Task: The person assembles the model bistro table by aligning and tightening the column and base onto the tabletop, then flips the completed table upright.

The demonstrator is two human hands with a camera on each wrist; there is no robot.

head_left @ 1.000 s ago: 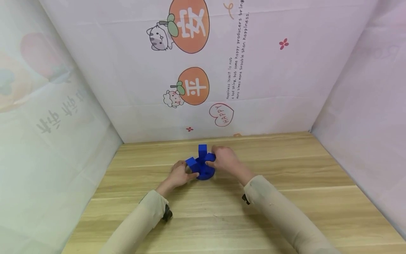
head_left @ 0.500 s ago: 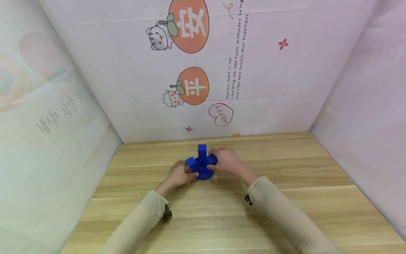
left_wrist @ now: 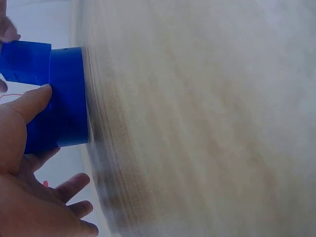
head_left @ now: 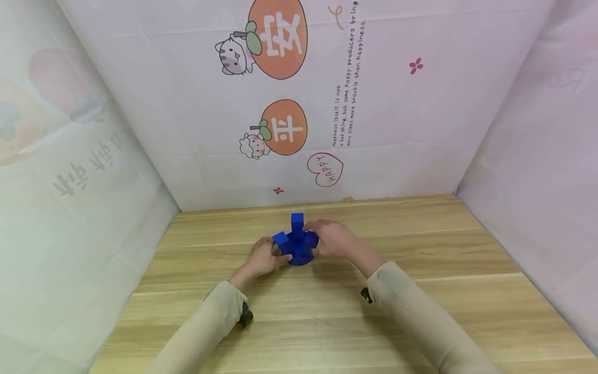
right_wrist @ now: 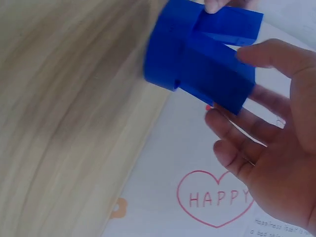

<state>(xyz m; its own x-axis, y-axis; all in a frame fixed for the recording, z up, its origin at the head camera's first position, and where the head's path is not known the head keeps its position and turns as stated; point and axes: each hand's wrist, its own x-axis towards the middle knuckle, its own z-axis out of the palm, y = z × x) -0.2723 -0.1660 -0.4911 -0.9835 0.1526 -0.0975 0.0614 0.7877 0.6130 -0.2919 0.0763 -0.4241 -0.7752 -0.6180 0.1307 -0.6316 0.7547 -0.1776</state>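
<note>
A round blue base (head_left: pixel 301 258) stands on the wooden table with several square blue blocks rising from it. My left hand (head_left: pixel 262 258) grips the base at its left, thumb at the near rim and a finger round the other side, as the left wrist view shows. One block (head_left: pixel 281 240) leans out beside those fingers, and another block (head_left: pixel 297 222) stands at the back. On the right, my right hand (head_left: pixel 337 240) holds a third block (right_wrist: pixel 217 71) between thumb and fingers. That block slants outward, its lower end at the base; the palm partly covers it from above.
The wooden tabletop (head_left: pixel 299 322) runs up to a white printed back sheet (head_left: pixel 383 166). Similar sheets enclose the left side (head_left: pixel 107 218) and right side (head_left: pixel 518 156). Dark straps show at both sleeve cuffs.
My right hand has shifted slightly down, its thumb now lower beside the base, and the right block sits a little lower and further out. The left hand and base stay nearly still.
</note>
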